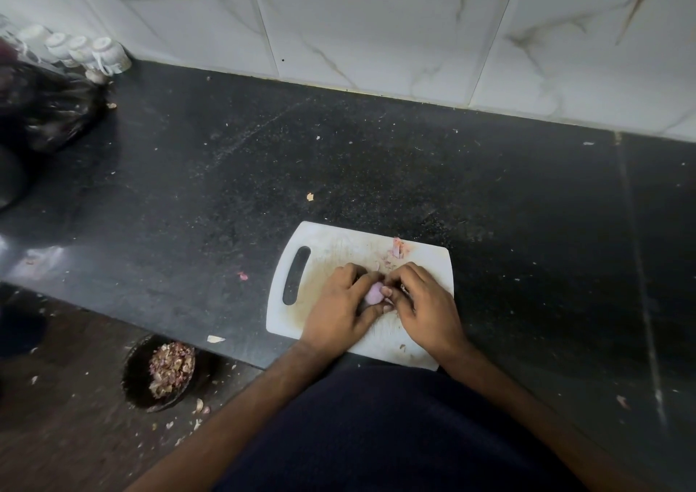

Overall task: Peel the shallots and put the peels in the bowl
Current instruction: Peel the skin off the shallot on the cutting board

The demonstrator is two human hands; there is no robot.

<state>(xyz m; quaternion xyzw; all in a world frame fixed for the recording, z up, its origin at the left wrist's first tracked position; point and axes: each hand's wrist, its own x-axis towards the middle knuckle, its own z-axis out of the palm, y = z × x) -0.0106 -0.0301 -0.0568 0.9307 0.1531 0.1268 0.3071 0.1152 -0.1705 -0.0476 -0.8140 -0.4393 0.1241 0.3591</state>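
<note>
Both hands meet over a scuffed white plastic cutting board [324, 250] on the speckled black bench. The left hand [341, 309] cups a smooth, pale-purple shallot [373, 292], mostly peeled; the right hand [425, 303] pinches its skin. Lower left of the hands, a dark bowl [137, 375] holds many papery peels, so work seems well along.

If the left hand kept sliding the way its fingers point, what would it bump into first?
Probably the right hand. The left hand holds the shallot with fingers pointing right and slightly away, and the right hand's fingertips already meet that shallot.
</note>
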